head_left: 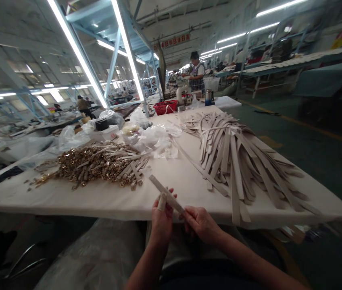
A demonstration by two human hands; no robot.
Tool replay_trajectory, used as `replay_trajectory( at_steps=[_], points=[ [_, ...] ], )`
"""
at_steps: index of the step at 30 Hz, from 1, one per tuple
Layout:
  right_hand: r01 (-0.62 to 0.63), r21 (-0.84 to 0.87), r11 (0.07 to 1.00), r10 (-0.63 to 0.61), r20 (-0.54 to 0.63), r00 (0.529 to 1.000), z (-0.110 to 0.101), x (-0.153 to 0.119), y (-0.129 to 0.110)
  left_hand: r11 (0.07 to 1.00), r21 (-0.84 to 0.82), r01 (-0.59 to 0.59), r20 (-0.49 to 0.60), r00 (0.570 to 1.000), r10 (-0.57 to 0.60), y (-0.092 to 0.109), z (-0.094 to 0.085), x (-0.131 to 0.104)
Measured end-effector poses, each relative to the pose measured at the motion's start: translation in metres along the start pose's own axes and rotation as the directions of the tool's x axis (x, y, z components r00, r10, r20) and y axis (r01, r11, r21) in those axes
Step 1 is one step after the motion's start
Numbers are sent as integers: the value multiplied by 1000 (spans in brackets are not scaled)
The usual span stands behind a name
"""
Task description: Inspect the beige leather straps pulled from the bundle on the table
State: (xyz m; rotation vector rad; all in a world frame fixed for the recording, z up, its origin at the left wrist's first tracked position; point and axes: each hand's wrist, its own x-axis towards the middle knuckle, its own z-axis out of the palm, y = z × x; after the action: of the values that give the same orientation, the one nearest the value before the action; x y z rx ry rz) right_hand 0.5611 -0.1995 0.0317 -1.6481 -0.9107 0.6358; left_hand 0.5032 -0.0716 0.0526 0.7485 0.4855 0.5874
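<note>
A narrow greyish-beige strap (157,184) runs slantwise between my two hands at the near table edge. My left hand (162,219) is closed round its middle, the thumb, with a pale wrap (161,200) on it, lying against the strap. At the strap's lower end, my right hand (203,223) pinches it between thumb and fingers. What lies beneath the right fingers is hidden. Left of my hands is a heap of short straps with shiny gold-coloured metal fittings (95,165). To the right, a large bundle of long flat straps (234,157) fans toward me.
A cream-covered table (98,201) spans the front. Crumpled clear plastic bags (155,139), a red basket (165,107) and a dark blue tumbler (209,97) stand farther back. Blue shelving (116,60) rises at back left. Another person (197,72) stands beyond the table.
</note>
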Motion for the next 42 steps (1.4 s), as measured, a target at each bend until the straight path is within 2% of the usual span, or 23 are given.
replay_trajectory(
  at_steps=[3,6,9,13,16,18,20,23,25,27,30,34,37,42],
  points=[
    [-43,-33,999,44,7,999,1,-3,4,996,-76,-41,-88,996,34,7,-4,12],
    [-35,-13,999,35,-16,999,1,4,2,998,-39,42,-58,997,-44,-5,-6,7],
    [-37,100,994,35,17,999,1,8,0,995,8,96,-26,995,-95,-18,-9,-6],
    [-22,223,975,10,52,999,2,6,2,992,73,107,40,993,-110,-10,-11,-4],
    [-44,147,988,44,3,999,5,3,4,1000,21,8,-30,1000,-7,5,-8,8],
    [-52,86,995,55,-43,998,7,3,3,1000,-5,-30,-82,996,30,8,-5,12],
    [-32,51,998,36,-88,995,9,5,2,1000,3,2,-74,997,-2,2,-2,8],
    [21,22,1000,-18,-129,992,10,8,1,989,86,117,1,993,-118,-16,-3,-6],
    [37,15,999,-35,-129,991,8,8,2,981,131,146,39,988,-152,-21,-5,-11],
    [17,19,1000,-15,-114,993,6,7,3,992,99,78,29,996,-81,-16,-8,-9],
    [-37,73,997,41,-60,997,0,5,2,998,-5,-63,-59,996,63,3,-10,5],
    [-43,137,990,35,66,997,-4,5,-8,999,45,-25,-20,999,26,16,-9,15],
    [-45,42,998,41,97,994,-3,7,-14,996,83,-45,12,999,45,17,-10,13],
    [-28,-75,997,40,168,985,3,6,-11,980,79,-185,-53,981,189,37,-18,21]
  ],
)
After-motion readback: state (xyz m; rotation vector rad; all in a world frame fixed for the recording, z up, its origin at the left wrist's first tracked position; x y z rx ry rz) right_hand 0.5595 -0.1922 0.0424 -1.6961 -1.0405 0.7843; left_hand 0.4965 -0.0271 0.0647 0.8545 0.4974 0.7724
